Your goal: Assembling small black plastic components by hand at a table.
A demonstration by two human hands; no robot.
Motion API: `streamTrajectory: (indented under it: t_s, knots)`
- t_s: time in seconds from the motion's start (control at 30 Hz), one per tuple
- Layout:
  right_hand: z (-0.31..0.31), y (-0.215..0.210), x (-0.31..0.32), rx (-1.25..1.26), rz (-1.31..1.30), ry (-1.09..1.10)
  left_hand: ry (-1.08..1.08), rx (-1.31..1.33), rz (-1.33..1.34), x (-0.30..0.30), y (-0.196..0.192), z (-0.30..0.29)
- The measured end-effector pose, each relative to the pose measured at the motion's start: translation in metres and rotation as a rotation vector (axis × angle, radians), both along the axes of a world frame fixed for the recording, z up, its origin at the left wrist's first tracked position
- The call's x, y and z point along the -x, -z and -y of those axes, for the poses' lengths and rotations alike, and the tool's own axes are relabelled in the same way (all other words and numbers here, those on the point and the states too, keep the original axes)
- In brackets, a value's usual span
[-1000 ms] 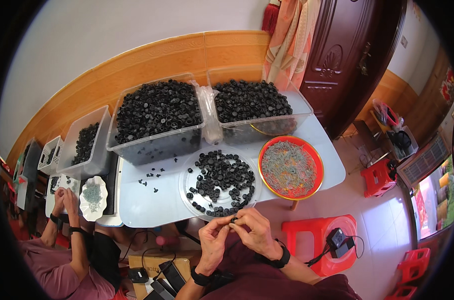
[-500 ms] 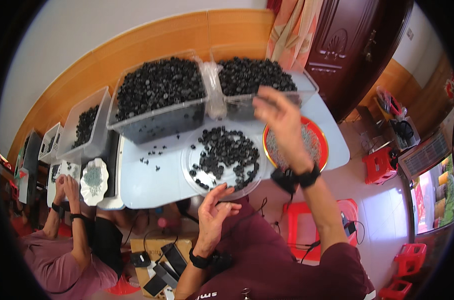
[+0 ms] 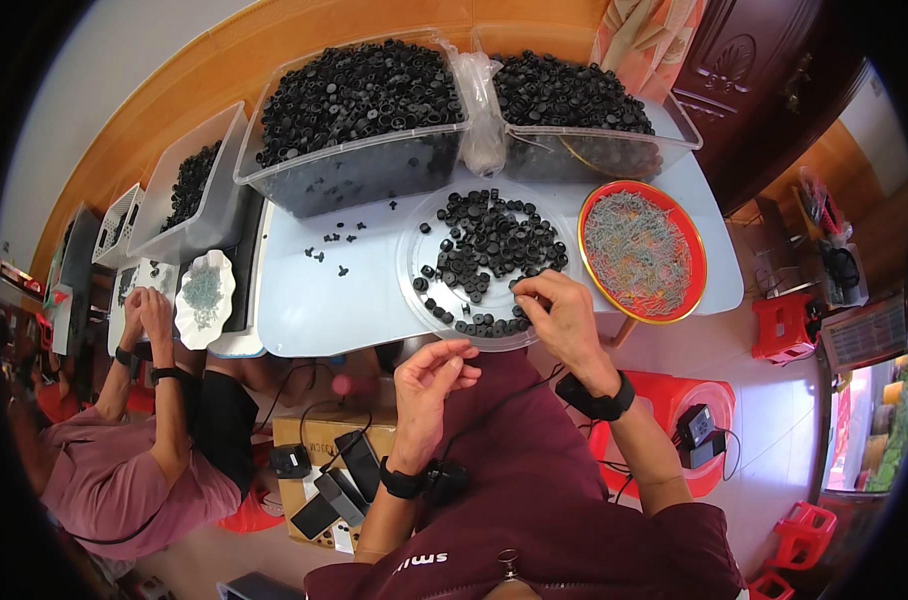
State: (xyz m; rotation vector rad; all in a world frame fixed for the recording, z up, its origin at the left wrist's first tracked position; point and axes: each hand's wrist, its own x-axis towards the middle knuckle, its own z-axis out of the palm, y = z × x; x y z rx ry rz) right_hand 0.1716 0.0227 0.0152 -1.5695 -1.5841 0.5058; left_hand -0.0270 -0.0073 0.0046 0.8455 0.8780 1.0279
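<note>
A clear round tray [image 3: 414, 240] lies at the table's front edge and holds a heap of small round black plastic caps [image 3: 489, 235]. Over its near right side is my right hand [image 3: 564, 320], thumb and fingertips closed at a small black cap among the others. My left hand [image 3: 432, 388] is just in front of the tray, palm turned inward, fingers stretched toward the right; I see nothing in it. To the right of my right hand stands a red, gold-rimmed bowl [image 3: 698, 270] full of thin grey pin-like pieces [image 3: 636, 250].
Two clear bins, one left [image 3: 374, 170] and one right [image 3: 594, 150], stand heaped with black caps behind the tray. Small black pieces [image 3: 344, 270] lie scattered on the table. At the left a person [image 3: 154, 460] works beside a white scalloped dish [image 3: 186, 318]. A red stool [image 3: 664, 400] stands right.
My right hand has come down from near the right bin to the caps in the tray, its fingers closing. My left hand stays near the tray's front. The whole view has shifted.
</note>
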Motion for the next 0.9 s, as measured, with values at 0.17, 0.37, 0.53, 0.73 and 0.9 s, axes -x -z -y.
streamTrajectory:
  t_s: [0.17,0.37,0.53,0.73,0.9]
  knots:
    - [-0.005,-0.002,0.026,-0.062,0.081,-0.103,-0.030,0.009,0.022,0.003,0.003,0.001]
    - [-0.016,0.001,0.044,-0.098,0.207,-0.181,-0.042,0.014,0.034,0.003,0.004,0.000]
    - [-0.022,0.009,0.058,-0.107,0.282,-0.163,-0.126,-0.016,-0.010,0.008,0.003,0.001]
    - [-0.008,-0.012,0.034,-0.208,-0.001,-0.089,-0.227,-1.184,-0.148,0.034,-0.094,0.004]
    - [0.011,-0.013,0.023,-0.220,-0.121,-0.016,-0.146,-1.147,-0.107,0.019,-0.077,-0.009]
